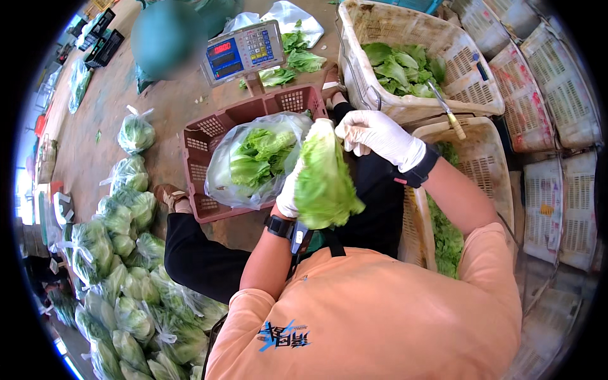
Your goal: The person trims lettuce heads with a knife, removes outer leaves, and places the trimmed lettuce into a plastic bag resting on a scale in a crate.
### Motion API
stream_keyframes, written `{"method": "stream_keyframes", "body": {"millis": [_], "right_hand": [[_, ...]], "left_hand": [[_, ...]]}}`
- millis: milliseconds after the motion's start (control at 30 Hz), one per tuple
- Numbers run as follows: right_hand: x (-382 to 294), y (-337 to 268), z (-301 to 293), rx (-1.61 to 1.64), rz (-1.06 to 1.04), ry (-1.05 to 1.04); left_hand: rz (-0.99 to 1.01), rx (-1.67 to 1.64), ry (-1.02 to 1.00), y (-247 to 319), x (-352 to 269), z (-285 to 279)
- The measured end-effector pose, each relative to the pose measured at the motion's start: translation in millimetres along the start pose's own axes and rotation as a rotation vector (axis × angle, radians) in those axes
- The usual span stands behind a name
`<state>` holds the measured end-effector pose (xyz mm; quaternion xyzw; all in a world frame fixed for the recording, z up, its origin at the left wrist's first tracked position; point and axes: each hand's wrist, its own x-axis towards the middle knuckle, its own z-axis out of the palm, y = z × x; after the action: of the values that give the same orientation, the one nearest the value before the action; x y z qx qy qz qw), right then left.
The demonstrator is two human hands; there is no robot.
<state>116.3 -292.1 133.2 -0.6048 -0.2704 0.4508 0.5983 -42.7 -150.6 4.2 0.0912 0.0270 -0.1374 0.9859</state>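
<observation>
In a white glove, my left hand (288, 195) supports a head of green leaf lettuce (327, 183) from its left side; the leaves hide most of my fingers. The pale stem end points away from me. My gloved right hand (368, 135) is at the stem end's right, fingers curled; whether anything is pinched in them cannot be made out. Beyond my left hand, a clear plastic bag (218, 178) with lettuce (263, 156) inside sits in a reddish-brown plastic crate (204, 217). A digital scale display (243, 53) rises behind that crate, its red digits lit.
Bagged lettuces (135, 313) cover the floor at left. A white crate (456, 42) at upper right holds loose leaves, with a wooden-handled knife (446, 109) across its rim. Another crate (484, 161) with greens stands by my right arm. Stacked crates (541, 209) line the right.
</observation>
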Motion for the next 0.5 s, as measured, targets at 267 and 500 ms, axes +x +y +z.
{"method": "stream_keyframes", "body": {"millis": [267, 500], "right_hand": [[9, -19, 7, -0.743, -0.656, -0.069], [4, -22, 3, -0.724, -0.530, -0.255]], "left_hand": [[-0.005, -0.247, -0.219, -14, 9, 13], [-0.060, -0.079, -0.047, -23, 14, 14]]}}
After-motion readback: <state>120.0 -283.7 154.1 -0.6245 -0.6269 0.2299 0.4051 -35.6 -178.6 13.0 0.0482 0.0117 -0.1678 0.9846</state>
